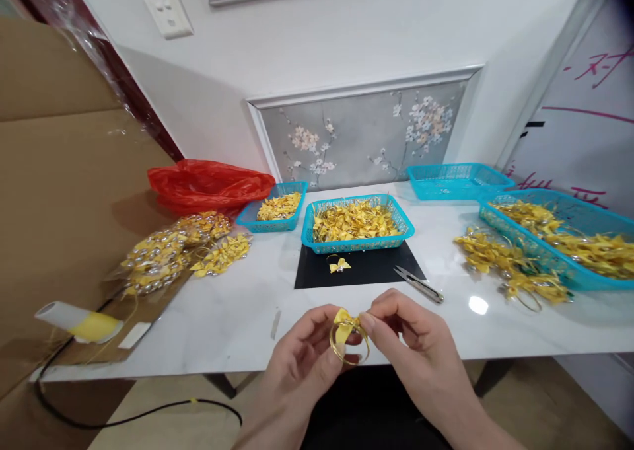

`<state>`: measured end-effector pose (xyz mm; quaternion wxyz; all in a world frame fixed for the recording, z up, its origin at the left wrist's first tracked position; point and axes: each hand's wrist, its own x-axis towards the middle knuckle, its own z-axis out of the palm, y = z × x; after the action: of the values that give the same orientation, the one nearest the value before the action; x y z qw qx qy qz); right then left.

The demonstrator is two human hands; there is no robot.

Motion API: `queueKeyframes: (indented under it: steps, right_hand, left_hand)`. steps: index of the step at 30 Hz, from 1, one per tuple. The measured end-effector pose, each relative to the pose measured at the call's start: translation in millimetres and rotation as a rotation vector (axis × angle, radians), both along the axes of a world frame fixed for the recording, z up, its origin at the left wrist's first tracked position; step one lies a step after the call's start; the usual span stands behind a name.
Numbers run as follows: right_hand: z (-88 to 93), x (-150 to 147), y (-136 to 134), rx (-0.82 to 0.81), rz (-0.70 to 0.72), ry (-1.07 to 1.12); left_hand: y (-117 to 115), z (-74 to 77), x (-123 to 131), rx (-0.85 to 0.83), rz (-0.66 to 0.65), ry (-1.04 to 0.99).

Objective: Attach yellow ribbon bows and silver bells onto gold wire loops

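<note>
Both hands meet at the table's front edge over a small yellow ribbon bow [345, 322] fixed to a thin gold loop [349, 348]. My left hand [302, 357] pinches the loop from the left, fingers closed on it. My right hand [406, 337] pinches the bow from the right with thumb and forefinger. A second small yellow bow [339, 265] lies on a black mat [376, 269] beyond the hands. Small thread snips [420, 285] rest at the mat's right corner.
A blue basket [356, 242] of yellow bows sits behind the mat, a smaller one [272, 224] to its left, others [458, 180] [569, 275] at right. Loose bows [510, 265] are piled at right, bagged bows [173, 252] and a red bag [208, 182] at left. Cardboard [59, 172] stands at far left.
</note>
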<state>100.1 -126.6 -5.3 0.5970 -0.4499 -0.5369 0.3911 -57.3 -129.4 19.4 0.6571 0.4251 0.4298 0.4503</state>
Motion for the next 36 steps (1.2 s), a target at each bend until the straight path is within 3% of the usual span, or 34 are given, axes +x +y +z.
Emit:
queueKeyframes:
  steps: [4, 7, 16, 22, 27, 36]
  right_hand:
    - [0.6, -3.0, -0.7, -0.064, 0.051, 0.042]
    - [1.5, -0.9, -2.6, -0.103, 0.083, 0.038]
    - [17.5, 16.0, -6.1, 0.151, 0.076, -0.187]
    - [20.2, 13.8, -0.3, 0.099, 0.226, -0.213]
    - [13.2, 9.9, 0.1, 0.110, 0.156, -0.173]
    - [9.3, 11.1, 1.3, 0.111, 0.136, -0.205]
  left_hand:
    - [4.6, -0.4, 8.1, 0.054, -0.045, -0.002]
    - [5.2, 0.6, 10.8, 0.054, -0.007, -0.016]
    - [1.4, 6.4, 9.8, 0.018, 0.010, -0.039]
    - [1.6, 1.1, 6.3, 0.042, -0.085, -0.022]
    - [4.5, -1.4, 7.2, 0.079, -0.115, 0.032]
    - [7.4, -7.0, 9.8, 0.165, -0.057, 0.179]
